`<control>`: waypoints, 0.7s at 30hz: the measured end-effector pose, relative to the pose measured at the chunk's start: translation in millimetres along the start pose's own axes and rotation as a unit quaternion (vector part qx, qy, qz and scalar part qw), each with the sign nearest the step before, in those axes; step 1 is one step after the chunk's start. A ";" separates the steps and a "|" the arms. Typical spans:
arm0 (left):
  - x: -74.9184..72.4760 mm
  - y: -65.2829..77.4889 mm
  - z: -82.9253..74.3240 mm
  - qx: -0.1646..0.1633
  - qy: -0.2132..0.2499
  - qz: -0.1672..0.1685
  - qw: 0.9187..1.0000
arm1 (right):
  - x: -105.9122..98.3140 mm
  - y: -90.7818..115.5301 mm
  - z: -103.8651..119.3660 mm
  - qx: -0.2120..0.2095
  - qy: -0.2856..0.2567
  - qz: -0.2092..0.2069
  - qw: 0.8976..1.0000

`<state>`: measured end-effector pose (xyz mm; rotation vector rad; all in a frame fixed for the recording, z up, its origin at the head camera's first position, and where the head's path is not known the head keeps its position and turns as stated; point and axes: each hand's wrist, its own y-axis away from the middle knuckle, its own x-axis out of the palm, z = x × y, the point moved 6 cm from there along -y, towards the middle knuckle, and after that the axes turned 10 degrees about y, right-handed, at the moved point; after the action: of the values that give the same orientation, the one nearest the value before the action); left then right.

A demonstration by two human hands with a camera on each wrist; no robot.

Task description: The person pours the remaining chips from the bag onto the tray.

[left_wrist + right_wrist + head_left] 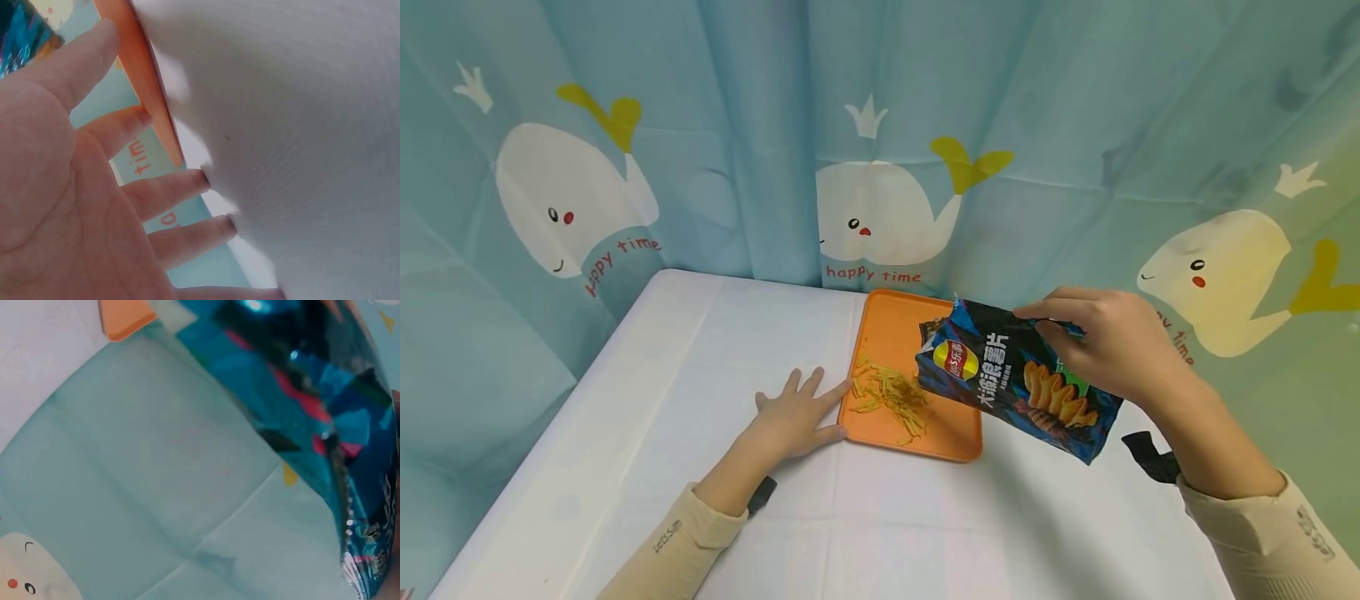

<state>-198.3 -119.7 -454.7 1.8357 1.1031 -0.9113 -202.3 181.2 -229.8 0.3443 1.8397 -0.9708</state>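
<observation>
A dark blue chip bag point(1000, 371) is tilted over an orange tray point(955, 437), its torn mouth toward the left. My right hand point(1097, 333) pinches the bag's upper edge, while the right wrist view shows the bag's shiny blue side point(300, 406) close up. Yellow chip pieces point(891, 396) lie in a loose heap on the left half of the tray. My left hand point(797, 417) is spread on the white table, fingertips at the tray's left edge. Its palm point(69, 181) faces the left wrist camera, with thumb and index finger against the tray's side point(140, 62).
The table point(700, 400) has a white cover. Behind it hangs a light blue curtain point(760, 150) printed with whales. Black straps point(1150, 457) sit around the wrists.
</observation>
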 end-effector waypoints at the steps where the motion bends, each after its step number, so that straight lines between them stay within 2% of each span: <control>1: -0.1 0.2 0.3 0.000 -0.001 0.000 1.000 | -0.5 0.1 0.0 0.002 0.001 -0.002 1.000; 12: -0.7 0.4 1.9 0.000 0.001 0.003 1.000 | -6.7 -0.3 1.1 0.014 0.013 0.007 1.000; 21: -0.6 1.1 3.3 0.009 0.001 0.000 1.000 | -7.3 1.4 2.9 0.005 0.011 -0.007 1.000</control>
<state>-198.1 -123.2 -455.3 1.8522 1.0992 -0.9208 -196.1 181.3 -224.7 0.3503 1.8598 -0.9898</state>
